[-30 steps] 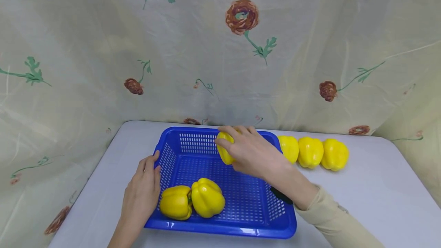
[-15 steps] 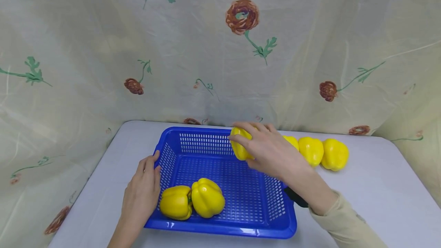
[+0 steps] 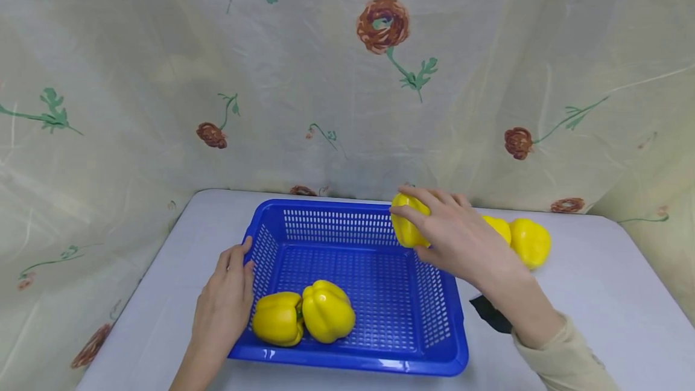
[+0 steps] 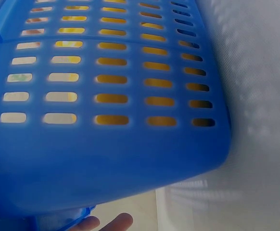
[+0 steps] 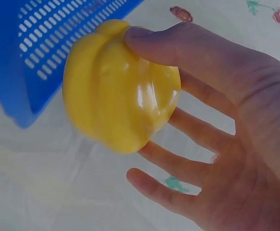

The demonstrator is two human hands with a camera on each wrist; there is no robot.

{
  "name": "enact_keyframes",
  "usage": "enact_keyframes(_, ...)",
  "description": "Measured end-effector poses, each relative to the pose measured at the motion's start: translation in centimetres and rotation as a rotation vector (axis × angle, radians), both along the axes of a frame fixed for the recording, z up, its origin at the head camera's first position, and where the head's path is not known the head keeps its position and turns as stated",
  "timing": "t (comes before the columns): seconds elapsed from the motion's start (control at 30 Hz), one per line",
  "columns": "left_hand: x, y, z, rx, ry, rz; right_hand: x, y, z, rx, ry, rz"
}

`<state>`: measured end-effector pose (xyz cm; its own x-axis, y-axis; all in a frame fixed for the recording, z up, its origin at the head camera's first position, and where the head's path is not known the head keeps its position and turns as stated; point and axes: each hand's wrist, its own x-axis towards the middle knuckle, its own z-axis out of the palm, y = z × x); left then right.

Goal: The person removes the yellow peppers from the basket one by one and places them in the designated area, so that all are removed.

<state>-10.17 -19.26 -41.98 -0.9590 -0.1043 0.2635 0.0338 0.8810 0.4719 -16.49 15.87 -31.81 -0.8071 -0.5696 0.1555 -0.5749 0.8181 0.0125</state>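
Observation:
My right hand (image 3: 458, 234) holds a yellow bell pepper (image 3: 408, 222) between thumb and fingertips, over the far right corner of the blue plastic basket (image 3: 347, 364). In the right wrist view, the thumb presses the bell pepper (image 5: 116, 91) from one side, with fingers behind it and the little finger apart. My left hand (image 3: 224, 303) rests against the basket's left rim, its fingers fairly straight. Two more yellow bell peppers, one on its side (image 3: 276, 318) and one beside it (image 3: 328, 312), lie in the basket's near left corner. The left wrist view shows the slotted basket wall (image 4: 106, 159) close up.
Right of the basket, yellow bell peppers stand in a row on the white table (image 3: 592, 294); the rightmost pepper (image 3: 530, 243) shows best, others are partly hidden by my right hand. A black piece (image 3: 491, 314) lies under my right wrist. A flowered curtain (image 3: 304, 77) hangs behind.
My right hand has moved rightward with the bell pepper, from above the basket's far side to its far right corner. My left hand, the basket and the two peppers inside have stayed put.

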Motion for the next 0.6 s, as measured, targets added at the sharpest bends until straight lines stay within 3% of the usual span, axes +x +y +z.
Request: enact_keyframes(0.6, -0.1, 0.1, 0.1, -0.006, -0.015, 0.010, 0.3, 3.5, 0.0, -0.028, -0.024, -0.081)
